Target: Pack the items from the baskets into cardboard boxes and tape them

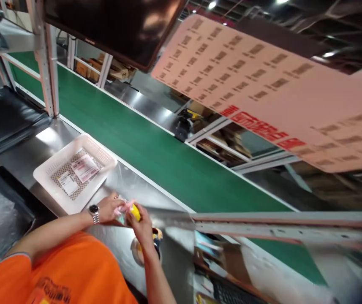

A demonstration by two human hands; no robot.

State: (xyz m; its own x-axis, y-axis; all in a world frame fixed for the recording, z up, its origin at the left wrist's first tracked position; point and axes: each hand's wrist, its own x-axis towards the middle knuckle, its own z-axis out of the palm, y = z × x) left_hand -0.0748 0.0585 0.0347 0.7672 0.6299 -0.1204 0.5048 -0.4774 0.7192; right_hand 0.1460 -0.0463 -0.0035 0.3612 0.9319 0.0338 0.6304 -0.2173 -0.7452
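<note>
My left hand (106, 209), with a metal-banded watch on the wrist, is closed on a small clear packet (123, 208) with pink and teal contents. Fingers of my right hand (142, 226) grip a small yellow object (135, 212) right against the packet; its kind is unclear. Both hands meet low over the steel tabletop (171, 253). Left of them stands a white plastic basket (73, 206) holding a pink-and-white printed slip (85, 167) and a smaller white label (68, 183). Partly behind my right forearm is a round, dark and tan item (138, 251) I cannot make out.
Beyond the tabletop runs a green conveyor belt (130, 139). A metal rail (263, 226) crosses at right, above a keyboard (231, 293) and cartons. A black screen (111, 25) and a pink printed board (231, 80) hang overhead. Black plastic bags (6, 114) lie at left.
</note>
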